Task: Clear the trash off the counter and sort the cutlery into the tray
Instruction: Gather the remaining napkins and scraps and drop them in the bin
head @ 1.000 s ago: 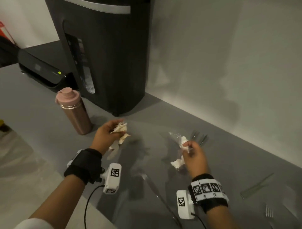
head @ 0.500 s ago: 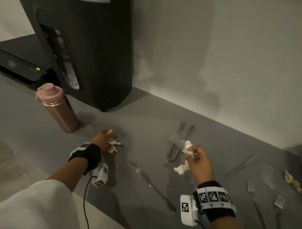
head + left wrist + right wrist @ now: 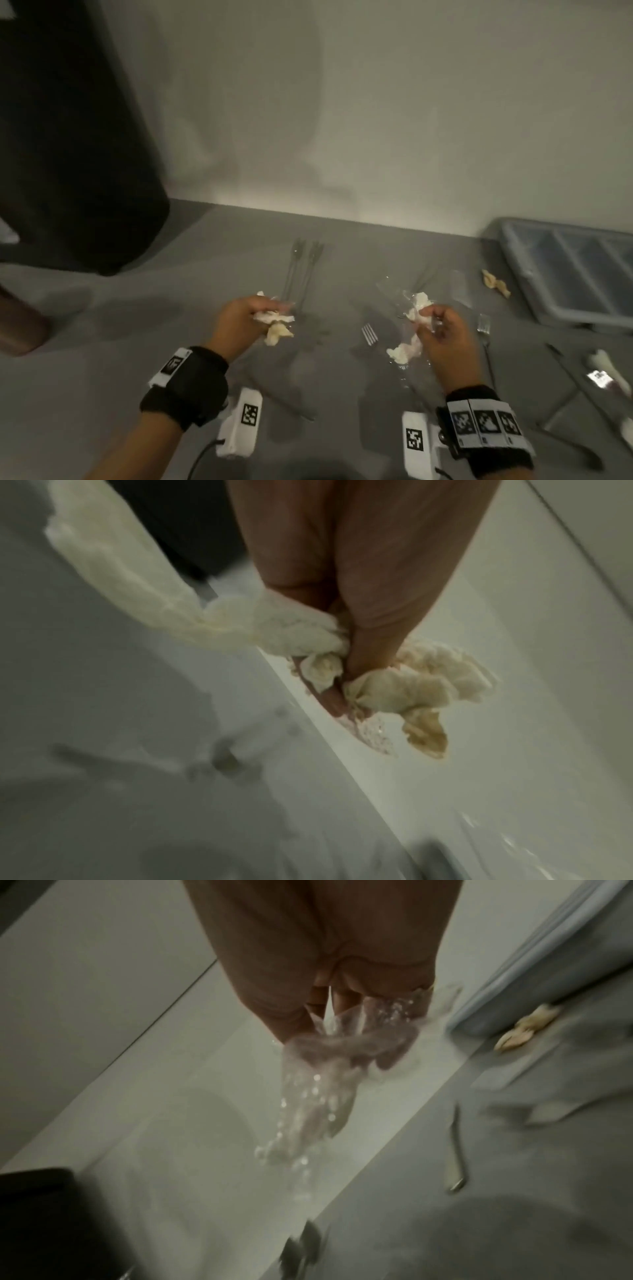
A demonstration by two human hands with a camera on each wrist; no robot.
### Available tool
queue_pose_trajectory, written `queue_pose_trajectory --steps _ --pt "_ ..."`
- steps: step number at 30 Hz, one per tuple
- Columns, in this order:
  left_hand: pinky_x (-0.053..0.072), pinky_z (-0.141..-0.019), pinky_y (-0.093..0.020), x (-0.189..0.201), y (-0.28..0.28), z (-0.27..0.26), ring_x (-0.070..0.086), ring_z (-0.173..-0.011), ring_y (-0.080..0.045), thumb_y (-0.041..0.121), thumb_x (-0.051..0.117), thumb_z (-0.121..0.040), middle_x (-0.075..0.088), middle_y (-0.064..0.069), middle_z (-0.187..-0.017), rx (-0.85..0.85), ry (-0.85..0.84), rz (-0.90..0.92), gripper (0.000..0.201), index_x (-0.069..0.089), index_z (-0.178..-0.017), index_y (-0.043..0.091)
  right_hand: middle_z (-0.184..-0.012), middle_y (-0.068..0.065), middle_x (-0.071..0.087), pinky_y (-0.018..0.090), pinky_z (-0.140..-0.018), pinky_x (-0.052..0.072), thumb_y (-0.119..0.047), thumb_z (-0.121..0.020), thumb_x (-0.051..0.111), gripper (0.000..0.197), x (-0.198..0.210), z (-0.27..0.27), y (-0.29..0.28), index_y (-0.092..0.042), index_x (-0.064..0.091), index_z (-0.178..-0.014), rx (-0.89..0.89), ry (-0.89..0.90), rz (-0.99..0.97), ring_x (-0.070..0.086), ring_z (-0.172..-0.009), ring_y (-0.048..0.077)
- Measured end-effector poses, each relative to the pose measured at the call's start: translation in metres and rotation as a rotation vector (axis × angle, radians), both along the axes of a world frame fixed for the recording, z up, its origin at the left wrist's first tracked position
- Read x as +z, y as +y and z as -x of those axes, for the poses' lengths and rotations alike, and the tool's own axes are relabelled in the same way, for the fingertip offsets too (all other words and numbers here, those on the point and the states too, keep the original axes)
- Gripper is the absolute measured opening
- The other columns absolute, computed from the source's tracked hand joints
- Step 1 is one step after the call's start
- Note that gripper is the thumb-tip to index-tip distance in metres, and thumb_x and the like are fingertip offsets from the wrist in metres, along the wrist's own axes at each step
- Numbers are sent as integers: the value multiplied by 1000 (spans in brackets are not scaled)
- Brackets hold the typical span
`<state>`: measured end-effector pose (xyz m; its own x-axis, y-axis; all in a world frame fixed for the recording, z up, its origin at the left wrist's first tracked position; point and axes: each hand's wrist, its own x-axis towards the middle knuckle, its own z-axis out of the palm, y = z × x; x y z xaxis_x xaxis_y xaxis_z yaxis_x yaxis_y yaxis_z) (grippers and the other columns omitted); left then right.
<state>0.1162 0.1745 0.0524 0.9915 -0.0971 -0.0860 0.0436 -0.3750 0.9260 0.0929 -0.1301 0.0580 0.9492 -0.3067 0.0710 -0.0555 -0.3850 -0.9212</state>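
Head view: my left grip (image 3: 239, 320) holds a crumpled tissue (image 3: 275, 323); my right grip (image 3: 442, 330) pinches clear plastic wrap (image 3: 315, 1096) with tissue above the desk (image 3: 102, 342).

The cutlery tray (image 3: 565, 274) is cut off at the right edge; both wrist views are motion-blurred.
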Motion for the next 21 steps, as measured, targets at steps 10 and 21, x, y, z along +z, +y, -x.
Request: queue_pose_trajectory --steps 10,21 --pt "43 -75 1 -17 -288 55 61 -82 17 -3 70 -62 71 30 -76 -646 123 166 41 73 -74 36 -71 -6 58 4 -50 40 -6 -82 64 16 -4 178 -183 -20 56 -81 -681 31 4 55 -58 1" --pt "46 -85 -5 -68 -535 227 62 -92 11 13 66 -61 69 35 -86 -1111 234 58 32 71 -75 42 -70 -3 55 5 -47 41 -1 -82 62 15 -48 441 -351 -13 54 -83 -1151 194 -63 49 -58 11"
